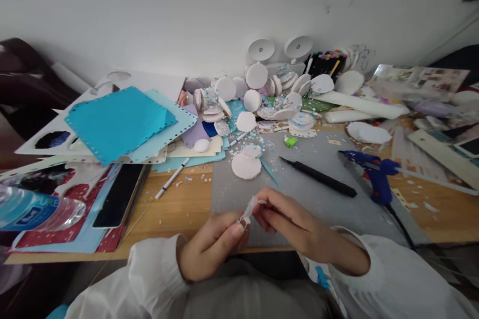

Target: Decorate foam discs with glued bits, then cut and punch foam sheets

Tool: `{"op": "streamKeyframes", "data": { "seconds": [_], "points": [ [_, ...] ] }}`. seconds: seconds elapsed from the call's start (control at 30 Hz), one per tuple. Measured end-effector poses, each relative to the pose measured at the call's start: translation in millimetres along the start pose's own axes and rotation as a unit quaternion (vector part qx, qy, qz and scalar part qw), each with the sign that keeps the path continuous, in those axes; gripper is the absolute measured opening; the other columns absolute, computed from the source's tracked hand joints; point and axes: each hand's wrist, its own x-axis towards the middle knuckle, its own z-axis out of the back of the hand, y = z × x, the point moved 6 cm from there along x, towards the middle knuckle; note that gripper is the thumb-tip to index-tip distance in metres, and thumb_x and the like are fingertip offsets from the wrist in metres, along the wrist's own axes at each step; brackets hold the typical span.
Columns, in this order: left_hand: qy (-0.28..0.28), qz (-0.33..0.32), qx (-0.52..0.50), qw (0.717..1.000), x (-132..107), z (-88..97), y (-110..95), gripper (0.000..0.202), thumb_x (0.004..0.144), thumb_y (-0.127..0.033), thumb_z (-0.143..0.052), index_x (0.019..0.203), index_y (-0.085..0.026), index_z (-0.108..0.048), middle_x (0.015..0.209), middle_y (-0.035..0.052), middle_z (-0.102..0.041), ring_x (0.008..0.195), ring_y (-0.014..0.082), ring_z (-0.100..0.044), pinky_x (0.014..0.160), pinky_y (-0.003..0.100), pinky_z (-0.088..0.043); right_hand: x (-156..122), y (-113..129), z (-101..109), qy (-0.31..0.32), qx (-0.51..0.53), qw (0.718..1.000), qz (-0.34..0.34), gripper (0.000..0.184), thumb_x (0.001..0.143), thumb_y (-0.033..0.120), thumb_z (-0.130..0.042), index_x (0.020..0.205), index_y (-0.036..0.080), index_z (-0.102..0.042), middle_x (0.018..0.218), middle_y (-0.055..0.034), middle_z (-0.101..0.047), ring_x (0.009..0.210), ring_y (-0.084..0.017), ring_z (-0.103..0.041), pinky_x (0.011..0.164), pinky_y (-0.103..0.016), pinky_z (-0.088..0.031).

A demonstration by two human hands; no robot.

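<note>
My left hand (215, 244) is closed in a pinch on a small white strip (250, 205), thin and partly see-through, perhaps paper or tape. Above and to its right, my right hand (292, 222) pinches the strip's upper end; its fingers partly hide it. Both hands are just over the front edge of the grey cutting mat (232, 199). Beyond them lie a white scalloped disc (246, 166) and a thin teal stick (269, 172). A black pointed tool (322, 177) rests to the right on the mat.
A blue glue gun (374, 172) with its cord lies at right. White discs and blue-white bits (256, 76) are heaped against the wall. Blue sheets (119, 122), a white pen (172, 178), a black phone (120, 195) and a water bottle (41, 209) lie at left.
</note>
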Motion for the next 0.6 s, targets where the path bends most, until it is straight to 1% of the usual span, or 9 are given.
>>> {"op": "streamKeyframes", "data": {
  "seconds": [0.07,0.1,0.13,0.17,0.2,0.3,0.37,0.47,0.6],
  "points": [
    [0.006,0.004,-0.016,1.0,-1,-7.7,-1,0.046,0.099,-0.05,-0.028,0.069,-0.018,-0.039,0.06,-0.0032,-0.035,0.053,0.0089,-0.032,0.05,0.022,-0.03,-5,8,-4,-0.002,-0.003,1.0,0.0,0.013,0.098,0.022,-0.039,0.101,0.02,-0.051,0.081,0.0003,-0.051,0.072,-0.011,-0.049,0.065,-0.023,-0.043],
    [0.009,0.008,-0.015,1.0,-2,-11.4,-1,0.046,0.099,-0.051,-0.028,0.069,-0.017,-0.04,0.06,-0.0034,-0.035,0.053,0.0087,-0.032,0.049,0.022,-0.03,-8,11,-6,-0.002,-0.006,1.0,0.004,0.015,0.096,0.02,-0.042,0.109,0.021,-0.051,0.085,-0.0005,-0.053,0.075,-0.011,-0.05,0.066,-0.023,-0.044],
    [0.01,0.015,-0.009,1.0,-3,-14.8,0,0.047,0.099,-0.051,-0.029,0.069,-0.017,-0.041,0.059,-0.0035,-0.035,0.053,0.0086,-0.033,0.049,0.022,-0.029,-10,15,-8,-0.003,-0.011,1.0,0.011,0.023,0.093,0.019,-0.046,0.116,0.022,-0.049,0.09,-0.0014,-0.054,0.078,-0.011,-0.052,0.067,-0.023,-0.045],
    [0.012,0.024,-0.004,1.0,-4,-17.7,2,0.048,0.098,-0.053,-0.029,0.068,-0.017,-0.042,0.059,-0.0036,-0.035,0.053,0.0086,-0.033,0.048,0.021,-0.029,-12,19,-10,-0.002,-0.023,1.0,0.02,0.029,0.091,0.018,-0.05,0.12,0.022,-0.048,0.093,-0.0021,-0.056,0.079,-0.012,-0.053,0.068,-0.023,-0.046],
    [0.012,0.033,-0.005,0.999,-6,-20.3,4,0.049,0.097,-0.054,-0.029,0.068,-0.017,-0.043,0.058,-0.0038,-0.035,0.052,0.0085,-0.032,0.048,0.021,-0.029,-13,22,-12,0.0,-0.039,0.999,0.033,0.029,0.089,0.017,-0.052,0.118,0.022,-0.05,0.093,-0.0023,-0.056,0.079,-0.012,-0.053,0.067,-0.023,-0.046],
    [0.011,0.06,-0.025,0.998,-10,-25.8,9,0.053,0.095,-0.06,-0.029,0.066,-0.017,-0.041,0.056,-0.0047,-0.034,0.049,0.0079,-0.03,0.045,0.021,-0.026,-18,32,-15,-0.018,-0.1,0.991,0.088,0.013,0.089,0.017,-0.055,0.101,0.019,-0.059,0.085,-0.0007,-0.057,0.073,-0.01,-0.052,0.064,-0.022,-0.044],
    [0.02,0.06,-0.038,0.997,-13,-29.0,10,0.052,0.095,-0.06,-0.029,0.066,-0.018,-0.039,0.055,-0.0055,-0.032,0.048,0.0073,-0.029,0.045,0.021,-0.025,-22,37,-16,-0.034,-0.128,0.984,0.119,0.008,0.09,0.016,-0.055,0.094,0.017,-0.06,0.081,-0.0001,-0.058,0.071,-0.01,-0.052,0.064,-0.022,-0.043],
    [0.04,0.03,-0.016,0.999,-13,-31.6,3,0.047,0.097,-0.054,-0.03,0.07,-0.017,-0.04,0.057,-0.0058,-0.032,0.05,0.0074,-0.029,0.047,0.021,-0.027,-27,40,-17,-0.042,-0.144,0.98,0.13,0.01,0.09,0.014,-0.055,0.097,0.017,-0.061,0.081,-0.0007,-0.06,0.072,-0.01,-0.054,0.064,-0.022,-0.044],
    [0.06,-0.022,0.098,0.993,-12,-30.2,-11,0.038,0.099,-0.046,-0.032,0.081,-0.015,-0.047,0.064,-0.0036,-0.038,0.057,0.0093,-0.036,0.053,0.021,-0.033,-34,42,-17,-0.051,-0.164,0.976,0.134,0.011,0.092,0.015,-0.053,0.099,0.019,-0.061,0.084,-0.0018,-0.062,0.074,-0.011,-0.056,0.065,-0.023,-0.045]
  ]
}}
